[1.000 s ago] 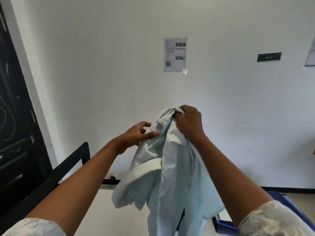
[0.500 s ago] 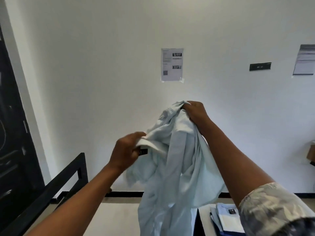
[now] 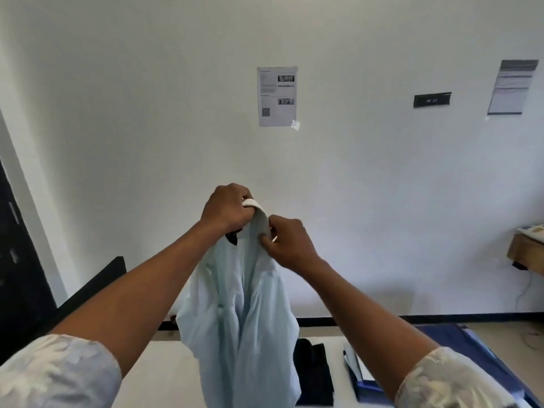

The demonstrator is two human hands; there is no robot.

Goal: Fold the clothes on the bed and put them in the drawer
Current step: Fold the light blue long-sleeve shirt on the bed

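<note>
Both hands have come together at the collar of the pale blue fabric shirt (image 3: 244, 319), which hangs crumpled above the white bed (image 3: 164, 375). The left hand (image 3: 228, 209) clenches the collar's white band at the top, and the right hand (image 3: 287, 241) pinches the cloth just below it.

A plain white wall (image 3: 147, 113) fills the view, evenly lit. A printed sheet (image 3: 276, 95) is taped at centre. A black nameplate (image 3: 432, 99) and a second sheet (image 3: 512, 86) hang to its right. A black baseboard (image 3: 412, 315) runs along the bottom. A dark door (image 3: 17, 275) stands at left, a wooden table (image 3: 527, 254) at the right edge.
</note>
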